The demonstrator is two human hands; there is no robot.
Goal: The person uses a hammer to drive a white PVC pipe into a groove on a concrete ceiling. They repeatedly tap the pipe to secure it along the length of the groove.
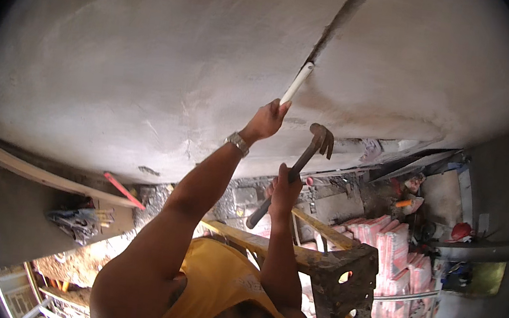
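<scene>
My left hand (265, 120), with a metal watch at the wrist, reaches up and is closed around the lower end of a white tube-like piece, probably plastic pipe (297, 83). The piece slants along the grey plastered wall (153, 53), its upper end at the lower end of a dark, narrow groove (339, 24). Whether that end sits inside the groove, I cannot tell. Lower and to the right, my right hand (285, 192) grips a claw hammer (309, 156) by its dark handle. The hammer's head is raised, apart from the white piece.
A worn yellow step ladder (343, 263) stands close at my right. Behind it are stacked pink-and-white bags (391, 250) and metal rails (408, 297). A red helmet (461, 231) lies far right. On the left, a red bar (124, 190) leans near a ledge (45, 174).
</scene>
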